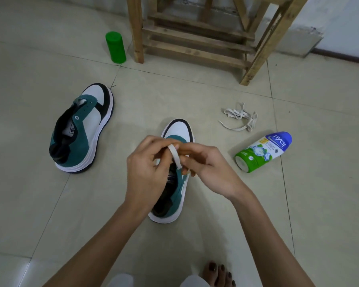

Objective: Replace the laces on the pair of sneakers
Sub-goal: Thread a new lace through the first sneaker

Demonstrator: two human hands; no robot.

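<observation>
A teal, white and black sneaker [179, 129] stands on the floor in front of me, toe pointing away. Above its eyelets my left hand [147, 166] and my right hand [203, 164] both pinch a flat white lace [175, 154]; the lace runs down to the shoe between my fingers. My hands hide most of the eyelet rows. The second sneaker [85, 129] sits to the left with no lace in its eyelets. Another white lace [239, 118] lies loose in a tangle on the floor to the right.
A blue-capped powder bottle [262, 151] lies on its side at the right. A green cylinder [115, 47] stands at the back beside a wooden stool [197, 38]. My bare foot [218, 274] shows at the bottom. Floor is pale tile.
</observation>
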